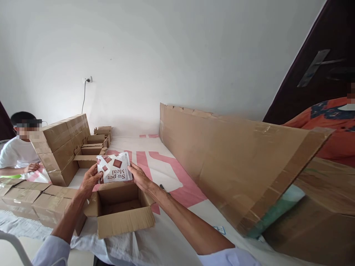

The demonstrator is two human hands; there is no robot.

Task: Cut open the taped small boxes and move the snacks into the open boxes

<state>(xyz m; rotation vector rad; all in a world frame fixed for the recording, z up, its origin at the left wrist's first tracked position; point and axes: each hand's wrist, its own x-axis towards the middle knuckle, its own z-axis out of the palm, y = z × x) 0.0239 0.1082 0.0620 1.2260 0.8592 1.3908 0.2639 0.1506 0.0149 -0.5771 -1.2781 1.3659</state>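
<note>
Between my two hands is a white-and-brown food pouch (pixel 114 168) printed "Su-per Meal", its lettering upside down to me. My left hand (pixel 91 179) grips the pouch's left end, with the thumb on its face. At the opposite end, my right hand (pixel 139 175) is closed on the pouch's right edge. Just below the pouch stands a small cardboard box (pixel 126 221) with its flaps folded out. The part of its inside that I can see is bare cardboard.
Stacked closed boxes (pixel 62 147) stand at left, with a row of open boxes (pixel 93 149) beside them. More taped boxes (pixel 52 201) line the near left edge. A tall cardboard panel (pixel 222 159) rises at right. One person sits at left, another at far right.
</note>
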